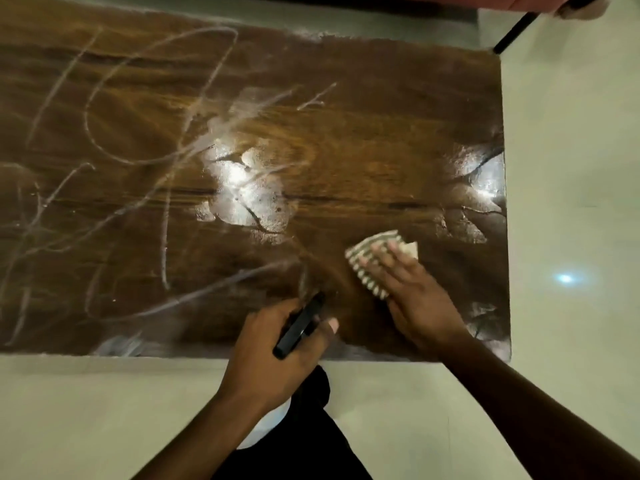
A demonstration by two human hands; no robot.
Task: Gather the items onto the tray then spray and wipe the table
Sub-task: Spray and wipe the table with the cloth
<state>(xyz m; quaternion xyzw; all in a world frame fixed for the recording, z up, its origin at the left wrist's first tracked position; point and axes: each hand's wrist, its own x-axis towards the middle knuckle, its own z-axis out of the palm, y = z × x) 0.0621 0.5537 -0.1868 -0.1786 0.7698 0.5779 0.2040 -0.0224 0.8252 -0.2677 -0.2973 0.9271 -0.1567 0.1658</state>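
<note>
A dark brown wood-grain counter (346, 133) fills most of the view, standing on a pale, glossy floor (571, 168) that shows along its near and right sides. The top is marked with thin whitish looping streaks over its left half, and wet patches shine in the middle and along the right edge (one bright glare sits near the centre). At the far right corner a black furniture leg (516, 29) slants down to the floor below a pinkish seat (519, 1).

Both bare forearms reach in from the bottom of the frame, over dark trousers (311, 445). The right hand (412, 296) lies palm down on the near right part of the counter, its fingers (388, 258) straight and spread, pressing flat on a cloth (367, 251). The left hand (270, 358) sits at the near edge, just left of the right hand, with its fingers curled round the black head of a spray bottle (301, 325); the nozzle points forward over the wood.

The cloth is pale with grey-green stripes, folded small, and it sticks out beyond the fingertips and on the thumb side. Only the sprayer's black top is clear; a pale shape under the left wrist may be the bottle's body, though blur makes that uncertain.
</note>
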